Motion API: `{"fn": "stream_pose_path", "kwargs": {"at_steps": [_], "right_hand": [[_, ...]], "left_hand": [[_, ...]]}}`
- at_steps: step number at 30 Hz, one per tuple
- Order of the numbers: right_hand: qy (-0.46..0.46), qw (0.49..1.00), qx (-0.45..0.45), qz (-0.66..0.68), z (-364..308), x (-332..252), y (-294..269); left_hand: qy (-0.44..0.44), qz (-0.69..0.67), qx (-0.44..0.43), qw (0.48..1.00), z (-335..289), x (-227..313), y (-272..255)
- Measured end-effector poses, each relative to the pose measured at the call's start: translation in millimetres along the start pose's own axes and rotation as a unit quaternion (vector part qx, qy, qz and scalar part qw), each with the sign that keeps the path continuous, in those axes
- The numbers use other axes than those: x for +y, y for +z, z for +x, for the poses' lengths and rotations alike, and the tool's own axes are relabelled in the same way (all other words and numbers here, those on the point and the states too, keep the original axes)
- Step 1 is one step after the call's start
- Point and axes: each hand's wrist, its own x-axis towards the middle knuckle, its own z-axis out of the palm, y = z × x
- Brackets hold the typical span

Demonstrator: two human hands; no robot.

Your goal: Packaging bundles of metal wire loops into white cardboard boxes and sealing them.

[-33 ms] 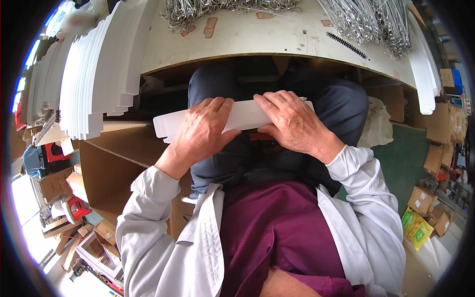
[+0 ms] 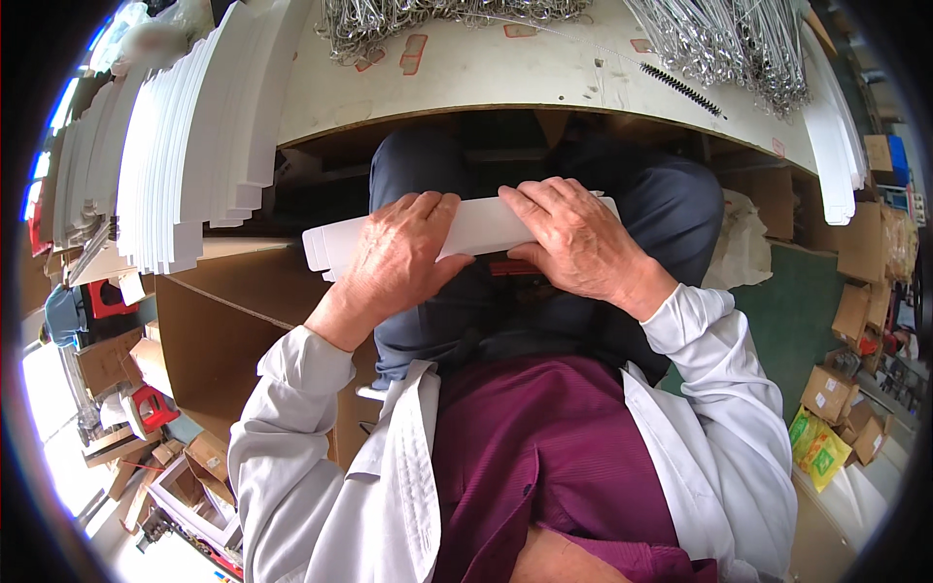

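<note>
A long, narrow white cardboard box (image 2: 483, 225) lies crosswise above my lap, with end flaps showing at its left end. My left hand (image 2: 403, 248) is closed over its left part, fingers on the far side and thumb along the near edge. Toward the right end, my right hand (image 2: 573, 238) grips the same box in a like way. Between the two hands a plain stretch of the white top shows. The undersides of the box and the fingertips are hidden.
Flat white cartons (image 2: 185, 155) stand stacked at the left of the white table (image 2: 466, 73). Bunches of metal wire pieces (image 2: 729, 49) and a black bristle brush (image 2: 680, 89) lie on it. An open brown cardboard box (image 2: 219, 325) stands left of my legs; more white cartons (image 2: 838, 165) hang over the right edge.
</note>
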Motion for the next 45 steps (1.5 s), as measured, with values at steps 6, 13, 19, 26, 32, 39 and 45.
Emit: {"fn": "stream_pose_path", "kwargs": {"at_steps": [6,13,19,26,32,39,45], "right_hand": [[-0.01,1.0,0.004,-0.008,-5,8,-12],[-0.003,0.999,0.014,-0.043,-1,18,-26],[0.001,0.989,0.092,-0.116,24,42,-38],[0.013,0.981,0.133,-0.141,64,109,-32],[-0.005,0.981,0.145,-0.128,77,121,-31],[-0.015,0.986,0.062,-0.155,58,107,-33],[-0.001,0.981,0.035,-0.19,72,88,-6]], "left_hand": [[0.012,0.015,0.032,0.999,2,2,-9],[-0.002,0.041,0.019,0.999,11,-4,-19],[0.035,0.087,0.112,0.989,54,-18,-34],[0.02,0.091,0.191,0.977,123,-48,-18],[0.016,0.091,0.294,0.951,134,-58,0],[0.0,0.075,0.292,0.953,121,-41,18],[-0.001,0.23,0.226,0.947,135,-17,41]]}}
